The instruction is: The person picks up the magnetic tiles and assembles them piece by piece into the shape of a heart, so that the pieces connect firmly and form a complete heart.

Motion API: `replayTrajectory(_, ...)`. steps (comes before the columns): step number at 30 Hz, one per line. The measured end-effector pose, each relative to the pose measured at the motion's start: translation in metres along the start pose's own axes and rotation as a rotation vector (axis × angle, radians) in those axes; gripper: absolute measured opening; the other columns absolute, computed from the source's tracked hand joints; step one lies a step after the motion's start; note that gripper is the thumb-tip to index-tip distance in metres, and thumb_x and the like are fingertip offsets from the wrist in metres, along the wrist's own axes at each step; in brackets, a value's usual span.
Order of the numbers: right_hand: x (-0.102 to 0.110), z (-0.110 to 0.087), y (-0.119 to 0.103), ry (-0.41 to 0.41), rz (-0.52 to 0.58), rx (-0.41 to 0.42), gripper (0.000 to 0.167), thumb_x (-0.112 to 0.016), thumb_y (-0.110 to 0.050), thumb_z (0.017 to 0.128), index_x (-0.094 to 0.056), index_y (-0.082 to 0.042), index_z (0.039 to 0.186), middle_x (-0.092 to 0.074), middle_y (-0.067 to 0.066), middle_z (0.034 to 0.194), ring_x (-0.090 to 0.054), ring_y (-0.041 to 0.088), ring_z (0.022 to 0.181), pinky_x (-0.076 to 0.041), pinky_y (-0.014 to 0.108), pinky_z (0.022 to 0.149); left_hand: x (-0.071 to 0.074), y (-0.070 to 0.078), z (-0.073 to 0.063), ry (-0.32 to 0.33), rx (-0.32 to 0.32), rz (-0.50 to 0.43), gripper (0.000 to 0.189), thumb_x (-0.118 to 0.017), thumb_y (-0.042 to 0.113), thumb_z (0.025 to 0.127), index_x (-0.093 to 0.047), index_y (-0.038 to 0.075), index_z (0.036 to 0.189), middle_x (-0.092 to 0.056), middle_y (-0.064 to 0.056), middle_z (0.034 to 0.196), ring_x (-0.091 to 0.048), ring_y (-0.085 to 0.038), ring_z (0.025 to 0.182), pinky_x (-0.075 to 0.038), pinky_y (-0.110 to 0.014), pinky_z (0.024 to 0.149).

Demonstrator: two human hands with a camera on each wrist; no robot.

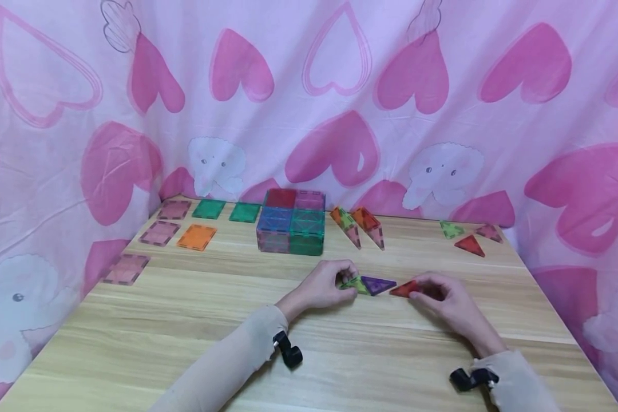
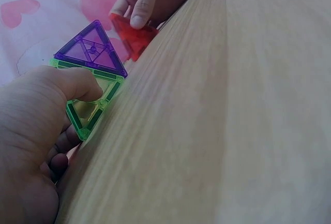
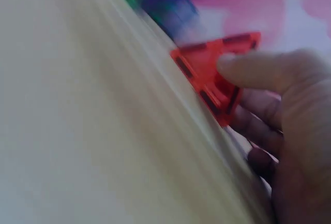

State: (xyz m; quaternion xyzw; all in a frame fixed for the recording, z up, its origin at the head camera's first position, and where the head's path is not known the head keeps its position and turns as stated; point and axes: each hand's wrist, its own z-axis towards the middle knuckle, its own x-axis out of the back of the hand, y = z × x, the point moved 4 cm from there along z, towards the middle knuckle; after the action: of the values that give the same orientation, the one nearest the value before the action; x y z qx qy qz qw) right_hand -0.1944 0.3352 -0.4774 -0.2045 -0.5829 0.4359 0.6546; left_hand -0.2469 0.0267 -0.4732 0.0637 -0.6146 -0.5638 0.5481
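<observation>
My left hand (image 1: 329,284) pinches a yellow-green triangular magnetic tile (image 2: 87,114) between thumb and fingers, low over the table. A purple triangular tile (image 1: 378,285) joins the green one along an edge and points to the right in the head view. To the right of it, my right hand (image 1: 450,300) pinches a red triangular tile (image 3: 209,74), thumb on its face. A small gap separates the red tile's tip from the purple tile. In the right wrist view the green and purple tiles are blurred.
A block of coloured square tiles (image 1: 290,229) stands at the table's back. Right of it are two tile strips (image 1: 346,226) made of triangles. Pink, green and orange squares (image 1: 197,237) lie at the left; several loose triangles (image 1: 470,245) lie at the back right. A pink curtain (image 1: 309,114) hangs behind.
</observation>
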Motion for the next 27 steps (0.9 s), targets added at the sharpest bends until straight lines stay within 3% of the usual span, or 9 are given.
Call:
replayTrajectory(5, -0.019, 0.003, -0.011, -0.033, 0.040, 0.062, 0.024, -0.085, -0.009, 0.099, -0.080, -0.018, 0.121, -0.080, 0.000, 0.113, -0.072, 0.010, 0.100, -0.055, 0.021, 0.087, -0.001, -0.001, 0.001, 0.000, 0.001, 0.000, 0.020, -0.084, 0.012, 0.094, -0.071, 0.019, 0.107, -0.067, 0.007, 0.097, -0.061, -0.007, 0.090, -0.053, -0.023, 0.083)
replayTrajectory(16, -0.019, 0.003, -0.010, -0.042, 0.044, 0.073, 0.021, -0.084, -0.008, 0.100, -0.083, -0.020, 0.117, -0.081, -0.002, 0.113, -0.073, 0.008, 0.109, -0.053, 0.017, 0.095, 0.000, -0.001, 0.000, 0.004, -0.004, -0.004, 0.019, -0.084, 0.012, 0.094, -0.072, 0.018, 0.107, -0.068, 0.007, 0.097, -0.061, -0.007, 0.091, -0.053, -0.023, 0.084)
replayTrajectory(27, 0.012, 0.000, 0.009, 0.025, -0.012, 0.022, 0.020, -0.081, -0.005, 0.101, -0.081, -0.014, 0.119, -0.078, 0.005, 0.114, -0.067, 0.009, 0.091, -0.054, 0.022, 0.076, -0.002, -0.001, 0.001, 0.003, -0.026, -0.032, 0.015, -0.084, 0.008, 0.095, -0.074, 0.016, 0.103, -0.070, 0.009, 0.093, -0.065, -0.006, 0.088, -0.055, -0.021, 0.083)
